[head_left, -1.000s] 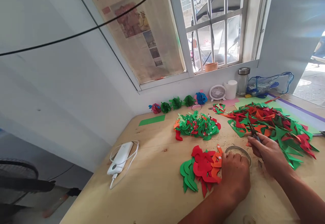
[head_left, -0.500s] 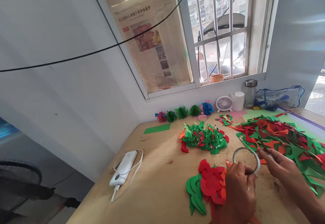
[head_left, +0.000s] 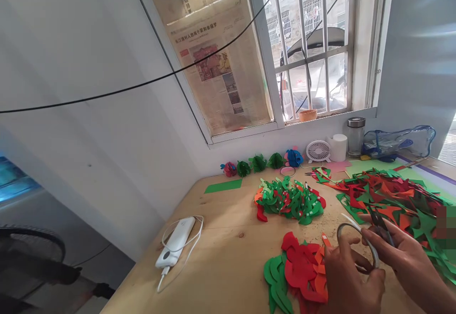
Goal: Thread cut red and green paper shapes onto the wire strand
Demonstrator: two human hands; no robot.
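Note:
My left hand (head_left: 351, 276) grips a narrow roll of white tape (head_left: 375, 253), its fingers around the near side of the ring. A loose white end of the tape (head_left: 351, 220) sticks out from the roll. Dark scissors (head_left: 382, 228) lie in my right hand (head_left: 406, 252), whose fingertips meet the tape beside the roll. Whether those fingers also pinch the tape, I cannot tell. Left of my left hand are red paper cut-outs (head_left: 297, 266), green cut-outs (head_left: 276, 280) and orange ones (head_left: 319, 276), partly hidden by the hand.
A heap of green and red cut shapes (head_left: 290, 202) lies mid-table, and paper scraps (head_left: 392, 185) spread at the right. A white power bank (head_left: 176, 242) with its cable is at the left. Paper balls (head_left: 258, 163), a small fan (head_left: 318, 151) and a glass jar (head_left: 355, 138) line the wall.
The view has shifted slightly. Both hands have drawn closer together, the tape roll has turned and moved right, and the scissors show more clearly in my right hand.

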